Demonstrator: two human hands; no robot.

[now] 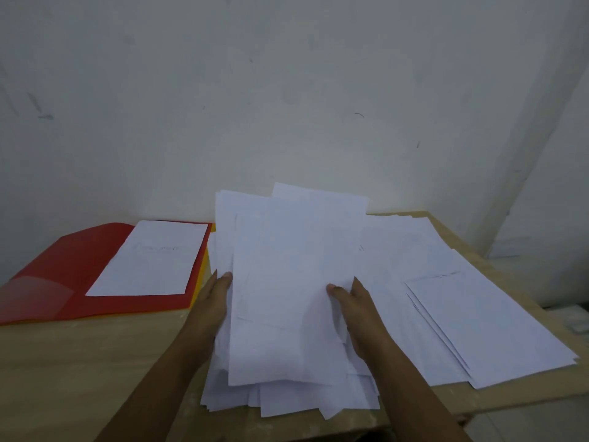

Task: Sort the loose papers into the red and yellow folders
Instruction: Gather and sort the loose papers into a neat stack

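Head view | left hand (213, 301) and right hand (357, 309) grip paper stack (287, 282) | wooden table (95, 362) | white wall (287, 90)

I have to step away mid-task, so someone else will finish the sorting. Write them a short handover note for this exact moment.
Left hand and right hand both grip the lifted stack of papers at its sides, thumbs on top.
The red folder lies open at the table's left, with one sheet on its right half.
The yellow folder sits under the red one; only its edge shows.
More loose sheets are spread on the right of the table.
Done: one sheet filed in red.
Left: nearly everything, both the held stack and the spread sheets; nothing visible in yellow yet.
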